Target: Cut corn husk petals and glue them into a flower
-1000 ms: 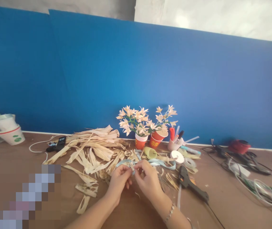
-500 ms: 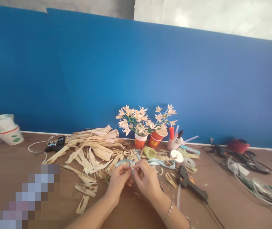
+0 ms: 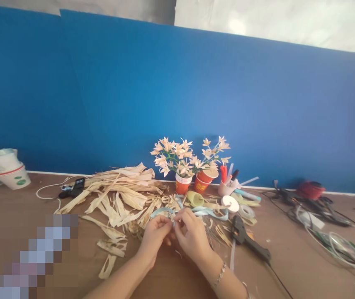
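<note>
Near the desk's [image 3: 289,270] front edge, the left hand [image 3: 154,236] and right hand [image 3: 193,236] meet, fingertips pinching a small husk piece [image 3: 173,222], apparently shaping it. Husks [image 3: 124,195] lie behind; flowers [image 3: 180,158] stand at the back edge. Next likely needs the glue gun [image 3: 249,241].

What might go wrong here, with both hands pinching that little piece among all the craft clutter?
The small piece pinched between the left hand and right hand could slip into the dried husk strips and be hard to find. The right wrist sits close to the glue gun, which may be hot.
</note>
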